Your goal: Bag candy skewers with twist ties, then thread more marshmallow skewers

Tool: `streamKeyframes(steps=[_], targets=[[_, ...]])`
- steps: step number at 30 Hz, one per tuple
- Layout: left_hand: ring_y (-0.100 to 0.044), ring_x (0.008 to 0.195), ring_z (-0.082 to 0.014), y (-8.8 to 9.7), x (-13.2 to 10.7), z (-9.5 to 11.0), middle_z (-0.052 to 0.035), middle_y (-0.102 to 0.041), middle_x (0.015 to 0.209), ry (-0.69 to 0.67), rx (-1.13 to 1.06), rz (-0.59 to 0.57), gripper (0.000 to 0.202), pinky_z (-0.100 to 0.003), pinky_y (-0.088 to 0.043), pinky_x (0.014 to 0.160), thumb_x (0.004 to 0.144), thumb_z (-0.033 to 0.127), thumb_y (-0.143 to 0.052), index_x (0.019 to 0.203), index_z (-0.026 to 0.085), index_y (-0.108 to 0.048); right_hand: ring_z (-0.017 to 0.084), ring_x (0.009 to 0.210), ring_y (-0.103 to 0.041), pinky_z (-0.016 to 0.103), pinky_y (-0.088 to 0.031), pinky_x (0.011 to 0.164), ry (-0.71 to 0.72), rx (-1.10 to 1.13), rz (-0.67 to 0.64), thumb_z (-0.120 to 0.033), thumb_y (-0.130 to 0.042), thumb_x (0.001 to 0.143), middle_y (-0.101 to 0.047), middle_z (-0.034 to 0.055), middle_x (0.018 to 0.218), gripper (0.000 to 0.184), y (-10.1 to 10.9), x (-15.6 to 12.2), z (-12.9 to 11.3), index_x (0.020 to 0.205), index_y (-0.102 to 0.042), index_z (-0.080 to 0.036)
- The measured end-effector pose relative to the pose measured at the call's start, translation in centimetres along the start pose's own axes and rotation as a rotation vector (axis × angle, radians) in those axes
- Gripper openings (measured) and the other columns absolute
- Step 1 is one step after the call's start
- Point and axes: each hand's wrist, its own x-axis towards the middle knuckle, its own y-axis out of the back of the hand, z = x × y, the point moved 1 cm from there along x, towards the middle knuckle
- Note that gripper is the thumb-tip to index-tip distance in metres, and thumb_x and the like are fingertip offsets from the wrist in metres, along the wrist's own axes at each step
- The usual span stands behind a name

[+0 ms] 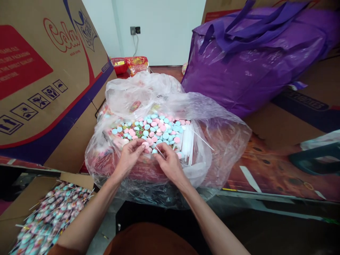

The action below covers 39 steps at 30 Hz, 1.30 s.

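Observation:
Between the fingertips of my left hand (130, 156) is a round pink candy (145, 145). My right hand (168, 160) pinches a thin white stick (159, 151), its tip close to the candy; whether the two touch I cannot tell. Just beyond both hands lies a pile of pink and pale blue candies (159, 128), with some green ring-shaped pieces (139, 131) among them. A bundle of white sticks (188, 141) rests to the right of the pile. Candies and sticks lie on a spread clear plastic bag (223, 134).
A large cardboard box (79, 106) stands at the left, a purple bag (233, 67) at the back right. Below left, an open carton (29, 198) holds many finished lollipops (55, 216). A red basket (120, 67) and red packet (138, 64) sit behind; a dark green handle (313, 159) lies right.

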Motion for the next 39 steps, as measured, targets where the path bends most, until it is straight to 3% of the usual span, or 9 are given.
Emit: streamKeyframes(steps=[3,8,14,17,21,26,33,39], targets=[[-0.068,0.071,-0.0171,-0.1,-0.2,0.1,-0.004,-0.073,0.079,0.031,-0.025,-0.011,0.038,-0.026,-0.056,0.061,0.07,0.043,-0.082,0.095,0.016,-0.073,0.019,0.08,-0.059,0.03,-0.044,0.074,-0.011,0.067,-0.013,-0.027,-0.057,0.084,-0.066,0.0006,0.089,0.009,0.2,-0.2,0.1,0.091,-0.06,-0.022],[-0.066,0.069,-0.0165,-0.2,-0.4,0.0,-0.0024,-0.071,0.075,0.054,-0.049,-0.049,0.039,-0.027,-0.057,0.061,0.071,0.044,-0.082,0.097,0.016,-0.072,0.023,0.093,-0.06,0.035,-0.044,0.084,0.048,-0.065,-0.029,-0.026,-0.06,0.083,-0.069,0.0045,0.098,0.018,0.0,-0.1,-0.4,0.1,-0.066,-0.023],[-0.066,0.07,-0.0147,0.2,-0.2,-0.5,-0.0041,-0.072,0.081,0.042,-0.032,-0.018,0.04,-0.024,-0.054,0.062,0.073,0.042,-0.081,0.101,0.015,-0.071,0.02,0.081,-0.054,0.031,-0.041,0.074,0.012,-0.09,-0.001,-0.021,-0.059,0.075,-0.058,0.0005,0.082,0.005,-0.4,0.0,-0.4,0.079,-0.056,-0.022],[-0.066,0.07,-0.0135,0.2,-0.2,-0.6,-0.0043,-0.073,0.085,0.038,-0.046,-0.02,0.039,-0.024,-0.054,0.064,0.073,0.041,-0.081,0.101,0.015,-0.069,0.018,0.078,-0.053,0.029,-0.041,0.072,-0.018,0.056,0.011,-0.023,-0.06,0.075,-0.058,-0.0009,0.083,0.008,-0.5,-0.3,-0.2,0.081,-0.055,-0.022],[-0.067,0.068,-0.0138,-0.1,-0.4,-0.3,-0.0017,-0.071,0.079,0.076,-0.088,-0.084,0.042,-0.023,-0.053,0.061,0.073,0.043,-0.081,0.101,0.017,-0.063,0.016,0.074,-0.055,0.026,-0.043,0.068,-0.101,0.422,0.031,-0.029,-0.069,0.075,-0.061,-0.0024,0.081,0.017,-0.2,-0.2,-0.3,0.085,-0.058,-0.022],[-0.063,0.061,-0.0117,-0.5,-0.4,-0.1,-0.0003,-0.07,0.079,0.086,-0.13,-0.13,0.043,-0.023,-0.052,0.058,0.07,0.045,-0.084,0.096,0.018,-0.065,0.015,0.077,-0.062,0.026,-0.049,0.073,-0.122,0.668,-0.1,-0.029,-0.077,0.072,-0.066,-0.0032,0.081,0.02,0.6,0.2,-1.7,0.087,-0.066,-0.021],[-0.062,0.075,-0.013,-0.9,-0.4,-1.0,-0.0061,-0.075,0.096,0.095,-0.126,-0.074,0.042,-0.022,-0.05,0.065,0.071,0.046,-0.083,0.101,0.016,-0.079,0.016,0.076,-0.063,0.028,-0.051,0.072,-0.162,0.697,-0.07,-0.029,-0.079,0.07,-0.069,-0.0018,0.083,0.023,0.6,0.1,-2.0,0.089,-0.07,-0.021],[-0.065,0.082,-0.0149,-1.2,-0.7,-1.0,-0.0069,-0.077,0.099,0.071,-0.186,-0.03,0.038,-0.025,-0.051,0.074,0.07,0.043,-0.085,0.099,0.018,-0.081,0.017,0.078,-0.061,0.029,-0.049,0.074,-0.055,0.479,0.021,-0.027,-0.071,0.076,-0.069,0.0005,0.085,0.016,0.6,-0.1,-2.2,0.09,-0.07,-0.02]])
